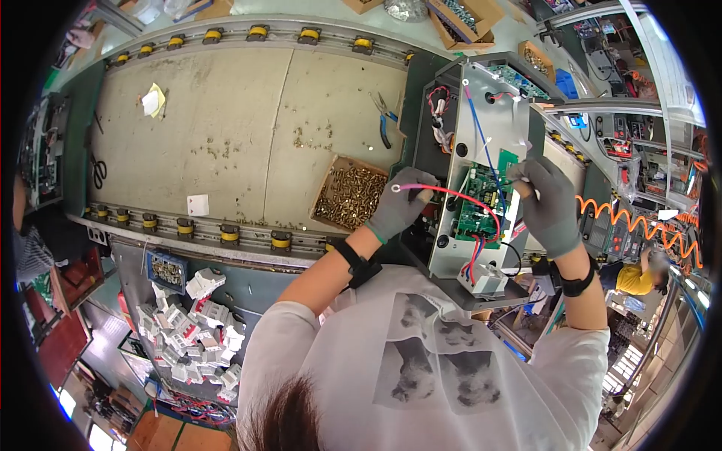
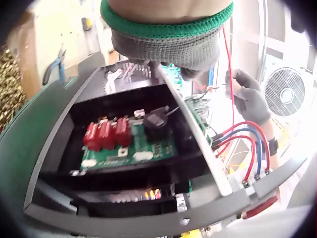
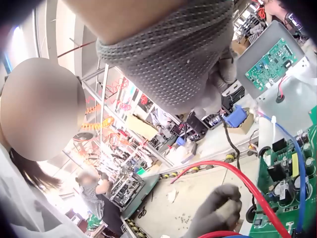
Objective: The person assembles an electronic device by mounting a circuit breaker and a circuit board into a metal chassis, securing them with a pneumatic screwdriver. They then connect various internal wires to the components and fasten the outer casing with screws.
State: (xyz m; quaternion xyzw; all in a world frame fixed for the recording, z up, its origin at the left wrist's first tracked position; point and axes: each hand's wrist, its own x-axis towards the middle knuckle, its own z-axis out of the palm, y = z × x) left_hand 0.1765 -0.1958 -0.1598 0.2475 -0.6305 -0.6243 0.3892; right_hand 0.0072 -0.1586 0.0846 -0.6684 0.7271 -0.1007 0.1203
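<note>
My gloved left hand [image 1: 398, 210] has bent fingers beside the metal unit [image 1: 440, 263]; its grip is unclear. A red wire [image 1: 485, 207] arches from the unit, its ring terminal [image 1: 396, 188] over that hand. My right hand [image 1: 549, 207] bends its fingers above the green circuit board [image 1: 489, 199]; in the left wrist view a thin dark line meets the fingertips of the right hand [image 2: 250, 99], but a hold cannot be confirmed. A blue wire [image 1: 481, 124] crosses the plate. Red and blue wires run to a white block [image 1: 483, 281]. Red components [image 2: 106, 135] sit inside the black housing.
A box of brass-coloured fasteners [image 1: 350, 192] and blue-handled pliers [image 1: 385, 131] lie on the bench [image 1: 226, 98] left of the unit. Roller rails [image 1: 203, 233] edge the bench. White-grey parts [image 1: 188, 331] are piled lower left. Orange coiled hoses [image 1: 639, 225] hang at right.
</note>
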